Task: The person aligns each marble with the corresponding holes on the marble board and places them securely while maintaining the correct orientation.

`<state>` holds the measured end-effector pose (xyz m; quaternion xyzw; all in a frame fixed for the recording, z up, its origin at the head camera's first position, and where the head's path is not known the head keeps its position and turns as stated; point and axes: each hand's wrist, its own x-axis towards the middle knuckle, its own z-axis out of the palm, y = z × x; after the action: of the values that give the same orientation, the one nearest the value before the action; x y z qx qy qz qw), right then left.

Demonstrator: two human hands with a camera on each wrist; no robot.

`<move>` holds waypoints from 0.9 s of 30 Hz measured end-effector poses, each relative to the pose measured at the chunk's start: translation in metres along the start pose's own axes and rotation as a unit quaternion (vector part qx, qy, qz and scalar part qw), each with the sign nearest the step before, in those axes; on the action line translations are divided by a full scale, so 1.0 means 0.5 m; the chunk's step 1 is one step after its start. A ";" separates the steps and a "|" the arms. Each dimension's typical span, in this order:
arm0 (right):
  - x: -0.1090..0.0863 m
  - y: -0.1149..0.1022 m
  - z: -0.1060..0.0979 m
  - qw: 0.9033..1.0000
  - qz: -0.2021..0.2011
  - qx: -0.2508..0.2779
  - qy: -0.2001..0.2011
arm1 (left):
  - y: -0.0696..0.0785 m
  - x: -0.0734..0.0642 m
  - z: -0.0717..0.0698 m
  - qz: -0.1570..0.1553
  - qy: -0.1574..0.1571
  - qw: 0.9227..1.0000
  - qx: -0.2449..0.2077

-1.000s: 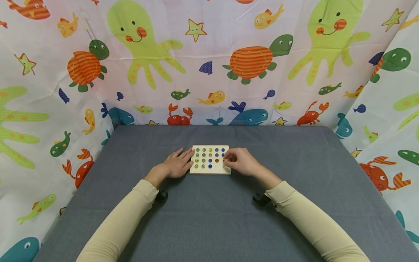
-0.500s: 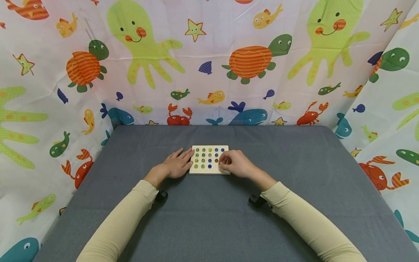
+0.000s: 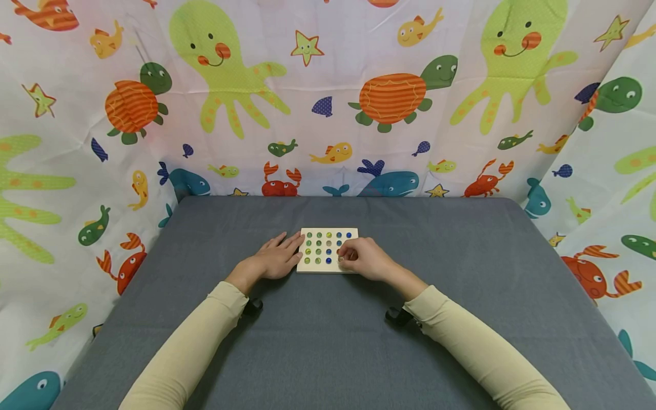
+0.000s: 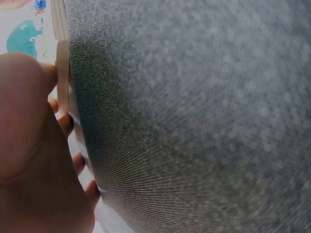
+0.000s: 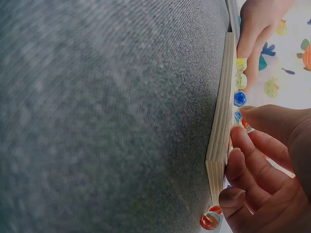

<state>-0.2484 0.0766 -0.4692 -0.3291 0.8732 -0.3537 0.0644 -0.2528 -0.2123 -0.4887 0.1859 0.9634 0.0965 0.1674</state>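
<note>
A pale wooden board (image 3: 320,269) with rows of glass marbles in its holes lies on the grey cloth. My left hand (image 3: 278,258) rests at the board's left side, fingers spread and fairly straight, the fingertips touching its edge. Over the front right part of the board, my right hand (image 3: 366,259) pinches a marble (image 5: 237,116) between thumb and index finger; little of it shows, with a bluish tint. A blue marble (image 3: 328,260) sits in the front row just left of these fingertips. The board's right-hand holes are partly hidden by the right hand.
Past the board's right end, an orange-and-white marble (image 5: 210,220) shows in the right wrist view. Grey cloth (image 3: 328,341) covers the table. A curtain (image 3: 333,74) printed with sea animals hangs behind it and at both sides.
My right hand has moved left and slightly toward me, from the board's right edge to the hole right of the front-row blue marble. The left hand has stayed in place.
</note>
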 end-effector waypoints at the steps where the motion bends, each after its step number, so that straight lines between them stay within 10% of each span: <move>1: 0.000 0.000 0.001 1.000 0.000 -0.001 0.001 | 0.001 -0.001 0.000 0.000 0.000 1.000 0.000; 27: 0.003 -0.002 0.022 0.999 0.008 -0.021 0.033 | -0.009 0.006 0.010 0.004 0.008 1.000 0.007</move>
<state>-0.2452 0.0687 -0.4765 -0.3115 0.8846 -0.3456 0.0317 -0.2551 -0.2149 -0.4952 0.1904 0.9644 0.0921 0.1585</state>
